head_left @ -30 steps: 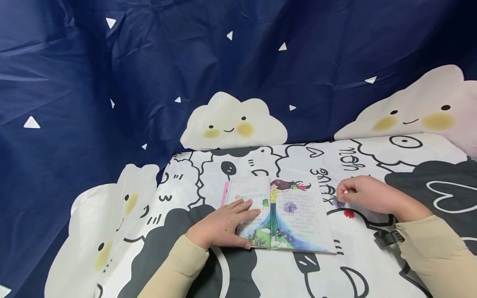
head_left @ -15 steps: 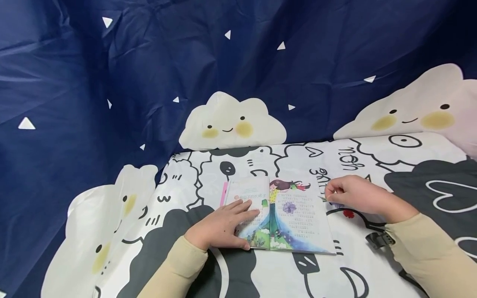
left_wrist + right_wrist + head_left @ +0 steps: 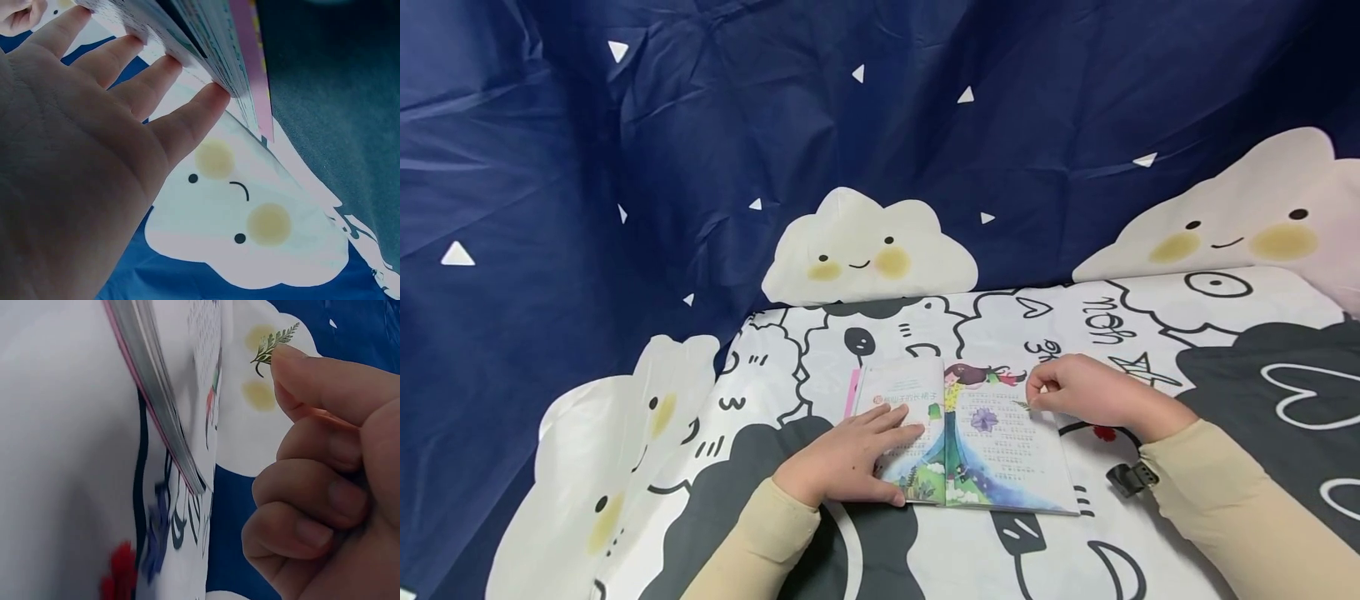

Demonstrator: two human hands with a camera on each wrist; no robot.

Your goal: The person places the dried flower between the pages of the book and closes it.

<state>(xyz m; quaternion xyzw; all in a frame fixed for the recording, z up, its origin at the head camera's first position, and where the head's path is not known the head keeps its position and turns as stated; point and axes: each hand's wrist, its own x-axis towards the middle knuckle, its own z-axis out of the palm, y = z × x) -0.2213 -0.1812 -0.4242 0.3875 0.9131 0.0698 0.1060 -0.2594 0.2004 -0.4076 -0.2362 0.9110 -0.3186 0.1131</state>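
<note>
An illustrated book (image 3: 1026, 479) lies open on the patterned bedding. My left hand (image 3: 846, 458) rests on its left page with fingers spread straight; the left wrist view has the fingertips against the paper. Over the outer part of the right page, my right hand (image 3: 1093, 396) pinches a small green fern leaf (image 3: 273, 349) between thumb and index finger. The other fingers are curled into the palm. On the right page sits a purple flower (image 3: 984, 419). Just right of the book, a red flower (image 3: 1105, 433) and another purple flower (image 3: 156, 537) lie on the bedding.
White bedding (image 3: 970, 558) with black line drawings spreads under the book. Behind it hangs a dark blue cloth (image 3: 737, 100) with white triangles. Cloud shapes with smiling faces (image 3: 868, 250) line the back and left side. A pink edge (image 3: 852, 392) sticks out at the book's left.
My right hand has moved left from the bedding beside the book to over the right page, carrying the leaf. The left hand has stayed on the left page.
</note>
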